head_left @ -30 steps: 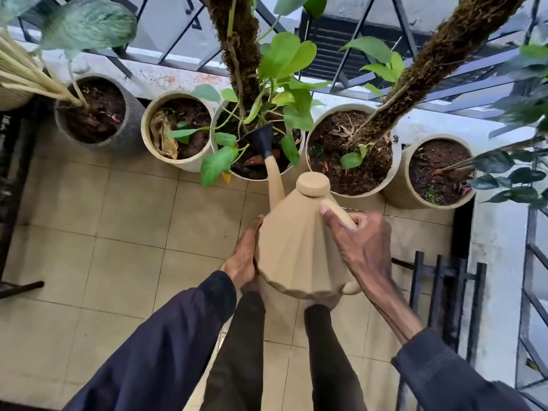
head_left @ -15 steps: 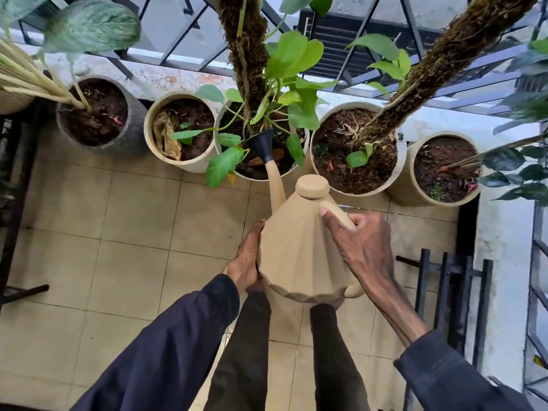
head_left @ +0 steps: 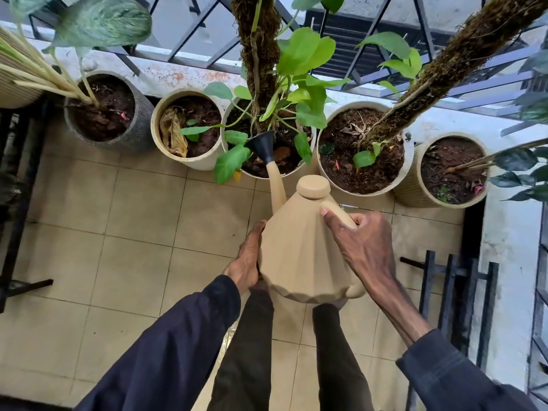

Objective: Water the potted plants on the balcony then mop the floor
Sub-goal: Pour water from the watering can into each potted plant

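The watering can (head_left: 299,250) is dipped slightly: right hand (head_left: 364,247) gripped round its handle, left hand (head_left: 246,262) laid flat; middle pot (head_left: 292,171) is watered, right neighbour (head_left: 363,193) probably next.

Beige tile floor (head_left: 142,221) w/ grey grout fills 6–9 o'clock. Stained white ledge (head_left: 184,77) runs along 12, w/ a dark metal railing (head_left: 184,34) w/ diag. bars above it. White wall (head_left: 504,262) at 3, black metal rack (head_left: 447,292) beside it at 4. Black frame (head_left: 17,203) at 9. Soft, even daylight.
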